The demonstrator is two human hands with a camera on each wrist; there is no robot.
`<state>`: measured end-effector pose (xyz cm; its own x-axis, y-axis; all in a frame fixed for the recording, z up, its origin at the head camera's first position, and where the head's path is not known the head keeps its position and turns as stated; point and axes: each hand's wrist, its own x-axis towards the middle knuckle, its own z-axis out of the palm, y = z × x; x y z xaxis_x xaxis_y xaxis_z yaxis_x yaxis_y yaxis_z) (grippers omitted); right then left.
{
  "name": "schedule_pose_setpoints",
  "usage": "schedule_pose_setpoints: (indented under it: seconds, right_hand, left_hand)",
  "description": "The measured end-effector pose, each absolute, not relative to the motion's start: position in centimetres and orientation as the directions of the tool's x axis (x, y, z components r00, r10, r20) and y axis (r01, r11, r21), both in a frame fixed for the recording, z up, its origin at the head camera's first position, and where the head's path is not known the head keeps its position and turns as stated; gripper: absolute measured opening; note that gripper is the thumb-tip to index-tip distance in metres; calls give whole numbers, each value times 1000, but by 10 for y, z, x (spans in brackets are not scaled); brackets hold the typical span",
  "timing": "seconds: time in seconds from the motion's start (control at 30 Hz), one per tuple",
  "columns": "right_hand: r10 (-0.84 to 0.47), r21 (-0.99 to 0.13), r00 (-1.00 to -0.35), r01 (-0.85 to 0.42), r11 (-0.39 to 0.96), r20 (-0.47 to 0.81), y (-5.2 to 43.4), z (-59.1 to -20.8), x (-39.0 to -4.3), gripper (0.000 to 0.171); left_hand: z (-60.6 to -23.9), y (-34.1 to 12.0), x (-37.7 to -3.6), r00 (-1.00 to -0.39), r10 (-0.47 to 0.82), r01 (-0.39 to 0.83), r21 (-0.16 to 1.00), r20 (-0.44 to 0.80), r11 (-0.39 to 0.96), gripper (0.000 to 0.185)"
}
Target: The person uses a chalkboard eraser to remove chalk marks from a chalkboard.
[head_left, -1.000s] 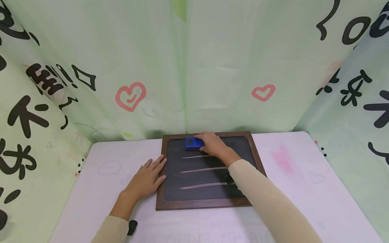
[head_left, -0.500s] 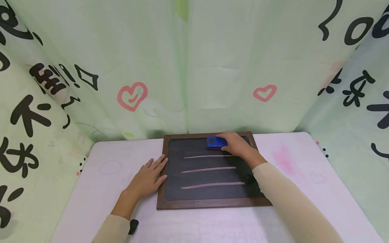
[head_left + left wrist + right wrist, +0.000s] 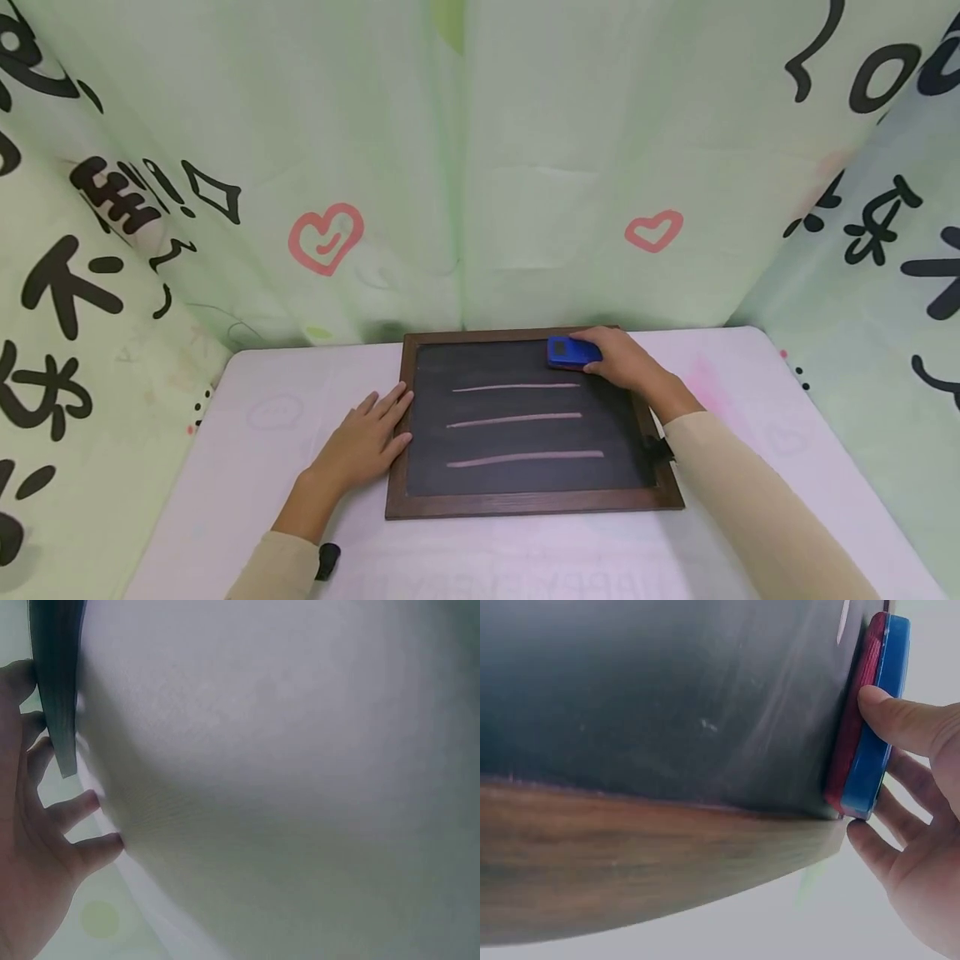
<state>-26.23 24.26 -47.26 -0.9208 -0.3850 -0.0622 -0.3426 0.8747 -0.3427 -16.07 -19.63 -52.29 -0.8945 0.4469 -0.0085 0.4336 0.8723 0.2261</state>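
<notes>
One chalkboard [image 3: 525,425] is bearing three chalk lines [image 3: 516,417]; the right hand [image 3: 626,362] is gripping one eraser [image 3: 570,352], the left hand [image 3: 365,442] is resting flat, fingers straight, its palm hidden.

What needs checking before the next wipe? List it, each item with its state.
1. Right hand grips the blue plastic eraser with red felt: ok.
2. Felt side lies flat on the wood-framed black chalkboard: ok in the right wrist view.
3. Left hand rests flat against the frame's left edge, steadying it: ok.
4. Top strip of the board wiped: ok, no line there.
5. Three pale chalk lines remain: not ok.
6. Board's grip on the white table: cannot tell.
</notes>
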Motion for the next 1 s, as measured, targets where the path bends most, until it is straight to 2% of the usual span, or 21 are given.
schedule_pose_setpoints:
  seconds: [0.2,0.77,1.0]
  right_hand:
    - [-371,-362,-927,-328,873,-55,248,-470,-258,58]
    - [-459,-332,-887,-417,846,-56,255,-468,-264,57]
    - [-457,-333,-889,-418,845,-42,251,-472,-265,56]
  left_hand:
    - [-524,-197,-162,-892,453,440,228,-5,869,65]
    - [-528,-200,-162,-886,463,458,222,36,860,64]
    - [-524,-199,-162,-887,463,451,229,3,863,65]
